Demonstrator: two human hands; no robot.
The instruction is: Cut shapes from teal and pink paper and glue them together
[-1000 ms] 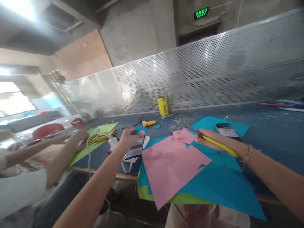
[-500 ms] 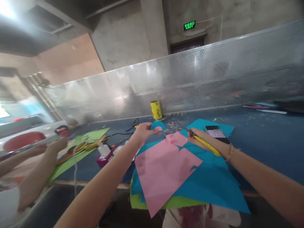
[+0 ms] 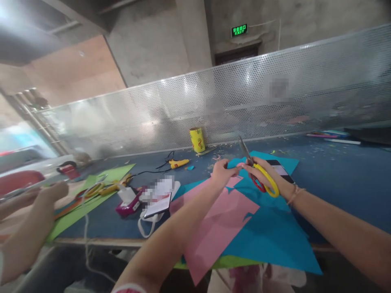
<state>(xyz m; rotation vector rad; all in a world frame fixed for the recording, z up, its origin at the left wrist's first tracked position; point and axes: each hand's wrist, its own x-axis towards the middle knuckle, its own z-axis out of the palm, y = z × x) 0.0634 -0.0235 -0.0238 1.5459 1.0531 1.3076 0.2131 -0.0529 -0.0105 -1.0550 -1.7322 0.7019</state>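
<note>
My left hand (image 3: pixel 222 173) pinches a small cut piece of pink paper (image 3: pixel 241 165) with blue paper beside it, partly hidden behind the fingers. Right up against it is my right hand (image 3: pixel 262 167), its fingers around a pair of scissors (image 3: pixel 265 179) with yellow and red handles. The blades point up and away, and the right fingertips are close to the small piece. Below both hands, a pink sheet (image 3: pixel 214 219) with cut edges lies over blue sheets (image 3: pixel 269 236). A green sheet (image 3: pixel 241 260) shows at the bottom of the stack.
A yellow tube (image 3: pixel 197 139) stands near the perforated metal screen (image 3: pixel 171 110). Left of the stack are a yellow glue gun (image 3: pixel 179 163), a phone (image 3: pixel 159 205) and a magenta tissue pack (image 3: pixel 127 207). Another person's arms (image 3: pixel 39 215) are at far left. A second phone (image 3: pixel 279 170) lies beyond my right wrist.
My left hand has moved right with the small paper piece, meeting my right hand. The scissors have turned, showing both handles. The view has shifted slightly, and the glue gun and left phone are now uncovered.
</note>
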